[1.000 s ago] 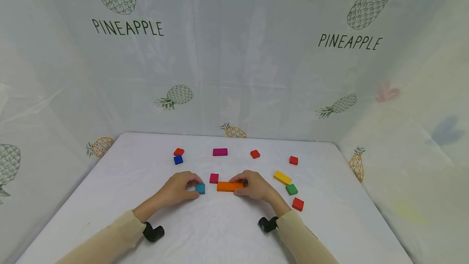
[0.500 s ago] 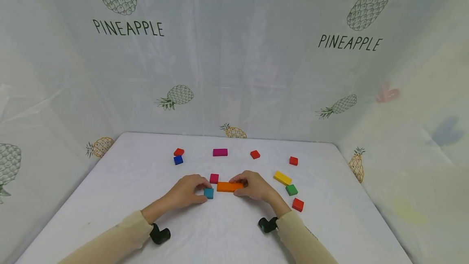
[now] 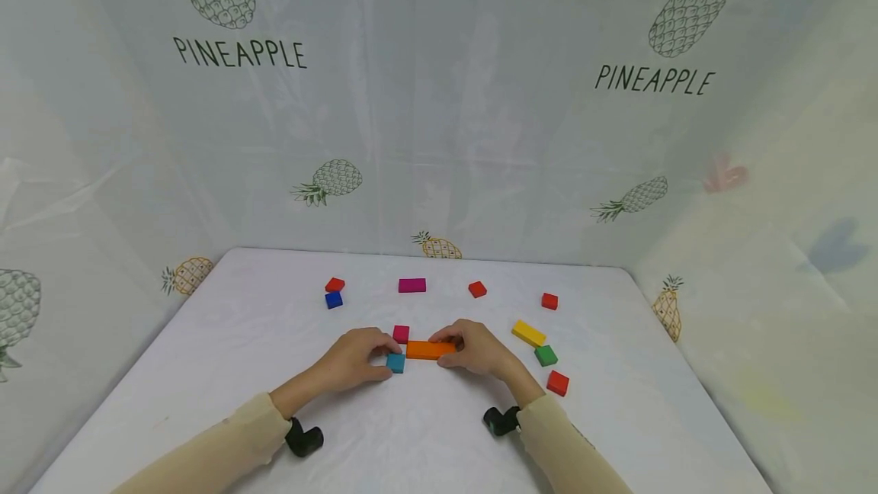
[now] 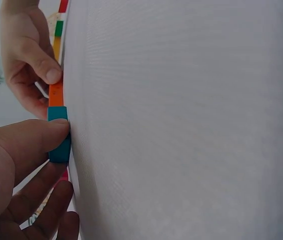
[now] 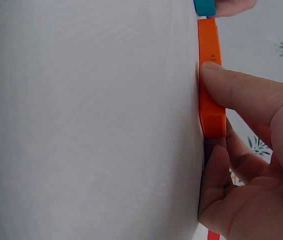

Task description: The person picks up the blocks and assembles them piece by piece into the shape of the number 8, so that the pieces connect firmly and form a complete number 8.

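Between thumb and fingers, my left hand (image 3: 353, 360) pinches a small teal block (image 3: 395, 363) on the white table. My right hand (image 3: 476, 348) grips the right part of a long orange block (image 3: 425, 350) lying flat. The teal block sits just left of the orange block's left end and slightly nearer to me; a thin gap shows between them in the right wrist view. A pink block (image 3: 401, 334) lies behind the two, by the orange block's far left corner. In the left wrist view, my thumb (image 4: 51, 132) presses on the teal block's near side.
Along the back lie a magenta block (image 3: 412, 285), a blue block (image 3: 334, 299) touching a red one (image 3: 334, 284), and more red blocks (image 3: 478, 290). Right of my right hand are a yellow block (image 3: 529, 333), a green block (image 3: 546, 355) and a red block (image 3: 558, 383).
My left hand has slid the teal block to the right and slightly toward me, up close to the orange block. My right hand and the orange block have stayed in place.
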A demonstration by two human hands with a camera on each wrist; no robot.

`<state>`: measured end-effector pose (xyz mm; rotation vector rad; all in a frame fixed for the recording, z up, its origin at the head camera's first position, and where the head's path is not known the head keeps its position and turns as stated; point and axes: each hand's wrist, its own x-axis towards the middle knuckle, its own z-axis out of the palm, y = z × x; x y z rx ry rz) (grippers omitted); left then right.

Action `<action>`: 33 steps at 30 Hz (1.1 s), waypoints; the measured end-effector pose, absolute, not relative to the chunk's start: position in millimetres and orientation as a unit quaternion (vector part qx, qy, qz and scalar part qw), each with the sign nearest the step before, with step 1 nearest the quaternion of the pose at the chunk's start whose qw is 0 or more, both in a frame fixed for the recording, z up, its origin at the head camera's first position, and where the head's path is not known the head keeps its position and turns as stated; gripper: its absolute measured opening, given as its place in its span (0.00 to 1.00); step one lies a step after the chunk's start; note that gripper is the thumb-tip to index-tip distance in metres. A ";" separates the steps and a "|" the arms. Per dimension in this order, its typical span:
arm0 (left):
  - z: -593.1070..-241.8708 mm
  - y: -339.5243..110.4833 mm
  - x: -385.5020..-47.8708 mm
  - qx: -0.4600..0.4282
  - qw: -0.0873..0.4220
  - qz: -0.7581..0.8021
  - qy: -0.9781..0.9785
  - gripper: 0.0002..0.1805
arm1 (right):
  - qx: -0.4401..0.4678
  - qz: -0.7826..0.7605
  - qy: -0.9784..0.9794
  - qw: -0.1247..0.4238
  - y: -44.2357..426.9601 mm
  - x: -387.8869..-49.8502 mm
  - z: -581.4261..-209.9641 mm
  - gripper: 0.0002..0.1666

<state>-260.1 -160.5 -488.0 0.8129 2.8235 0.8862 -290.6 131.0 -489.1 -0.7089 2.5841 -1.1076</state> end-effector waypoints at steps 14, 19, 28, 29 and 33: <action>-490.1 -159.9 -261.8 0.272 0.035 0.292 0.916 0.15 | -0.243 -0.379 0.884 0.122 131.1 -290.8 -489.4 0.18; -491.4 -159.8 -262.8 0.271 0.035 0.289 0.918 0.15 | -0.245 -0.376 0.885 0.122 131.4 -291.7 -489.7 0.18; -491.0 -159.2 -262.5 0.270 0.032 0.289 0.918 0.15 | -0.243 -0.372 0.888 0.120 131.4 -291.1 -489.4 0.18; -491.0 -159.1 -262.5 0.270 0.032 0.289 0.918 0.15 | -0.243 -0.371 0.888 0.120 131.3 -291.0 -489.3 0.18; -491.2 -159.2 -263.0 0.270 0.033 0.288 0.918 0.15 | -0.243 -0.370 0.889 0.120 131.1 -290.9 -489.4 0.18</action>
